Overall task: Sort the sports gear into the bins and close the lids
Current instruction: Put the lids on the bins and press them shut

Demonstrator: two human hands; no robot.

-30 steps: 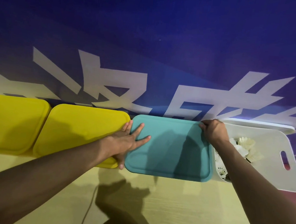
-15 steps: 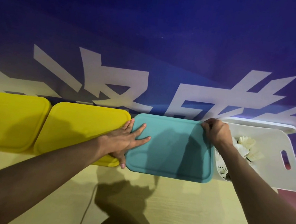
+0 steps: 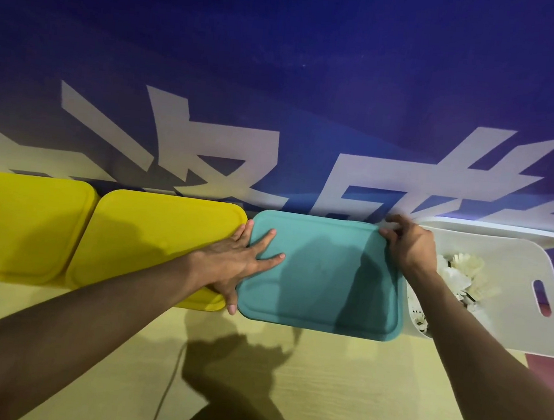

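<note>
A teal lid (image 3: 326, 279) lies flat on the third bin in a row. My left hand (image 3: 240, 260) rests on its left edge with straight, spread fingers, the thumb down at the near left corner. My right hand (image 3: 407, 246) grips the lid's far right corner with curled fingers. To the left stand two bins closed with yellow lids (image 3: 157, 242) (image 3: 20, 225). On the right an open white bin (image 3: 512, 286) holds several white shuttlecocks (image 3: 462, 275).
A white lid (image 3: 490, 227) leans behind the white bin against the blue wall with large white characters (image 3: 206, 155). The bins stand along the back of a pale wooden table (image 3: 352, 393). A thin cable (image 3: 166, 392) runs across it.
The view has shifted slightly. Both hands stay on the teal lid in nearly the same places; the right hand has edged a little farther over the far right corner.
</note>
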